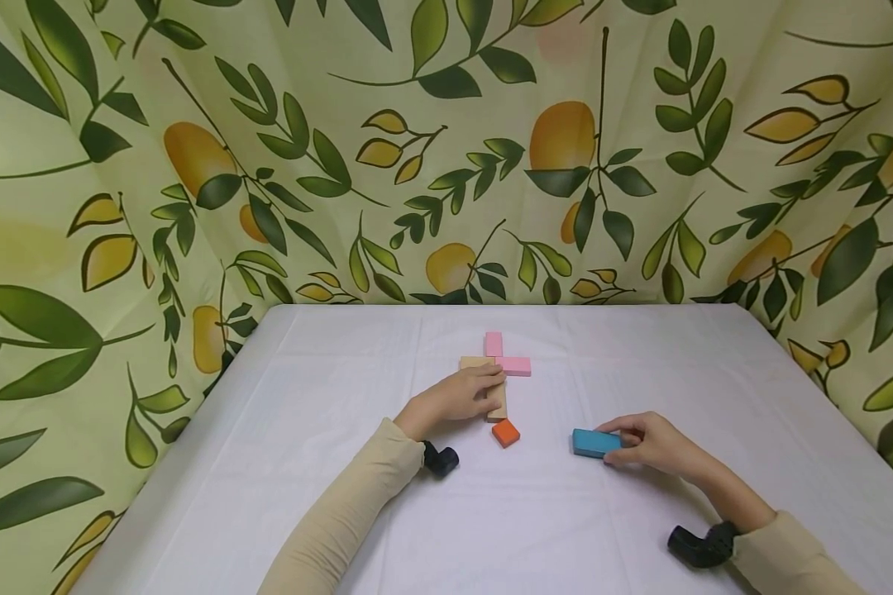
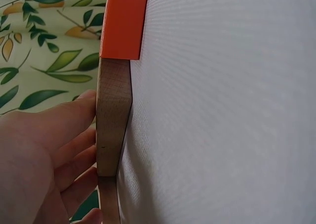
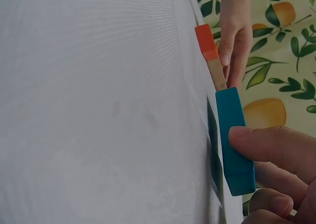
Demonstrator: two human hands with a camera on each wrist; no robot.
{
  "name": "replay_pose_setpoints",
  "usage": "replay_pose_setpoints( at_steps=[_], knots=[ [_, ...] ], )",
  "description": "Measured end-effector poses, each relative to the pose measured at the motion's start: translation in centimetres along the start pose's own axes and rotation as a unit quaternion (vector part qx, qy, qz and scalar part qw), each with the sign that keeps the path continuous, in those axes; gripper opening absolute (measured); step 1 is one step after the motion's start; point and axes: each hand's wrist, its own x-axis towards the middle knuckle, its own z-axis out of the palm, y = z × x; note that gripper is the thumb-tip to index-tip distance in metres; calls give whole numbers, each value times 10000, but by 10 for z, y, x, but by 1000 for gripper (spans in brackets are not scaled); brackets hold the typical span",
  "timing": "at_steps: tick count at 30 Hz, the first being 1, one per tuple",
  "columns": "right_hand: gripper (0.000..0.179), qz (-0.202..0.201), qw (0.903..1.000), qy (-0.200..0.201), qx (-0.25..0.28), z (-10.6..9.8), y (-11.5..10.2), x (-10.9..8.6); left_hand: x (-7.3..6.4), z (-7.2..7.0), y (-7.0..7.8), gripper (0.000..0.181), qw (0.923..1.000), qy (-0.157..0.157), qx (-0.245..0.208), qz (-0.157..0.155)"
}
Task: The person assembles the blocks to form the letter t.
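Observation:
In the head view, my right hand [image 1: 655, 446] pinches a blue block [image 1: 592, 443] between thumb and fingers, right of the other blocks. A dark shadow shows between the blue block [image 3: 236, 145] and the cloth in the right wrist view. My left hand [image 1: 461, 393] rests its extended fingers on plain wooden blocks [image 1: 498, 405], partly covering them. Just at the near end of the wood, an orange block [image 1: 505, 433] sits turned at an angle. Two pink blocks, one upright in view [image 1: 494, 344] and one crosswise [image 1: 517, 366], adjoin the wood's far end.
A white cloth covers the table [image 1: 327, 355]. Behind it hangs a leaf-and-fruit patterned curtain [image 1: 387, 248]. Black devices are worn at the left wrist [image 1: 441, 459] and the right wrist [image 1: 703, 545], beside beige sleeves.

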Motion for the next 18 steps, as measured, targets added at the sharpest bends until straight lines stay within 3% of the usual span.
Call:
replay_pose_setpoints(
  at_steps=[12,18],
  knots=[
    [39,-232,9996,-37,131,5,0,6,-1,-1,1,53,10000,-23,-9,-42],
    [40,-165,9997,-124,148,6,-4,8,0,0,0,53,10000,-12,34,-3]
  ],
)
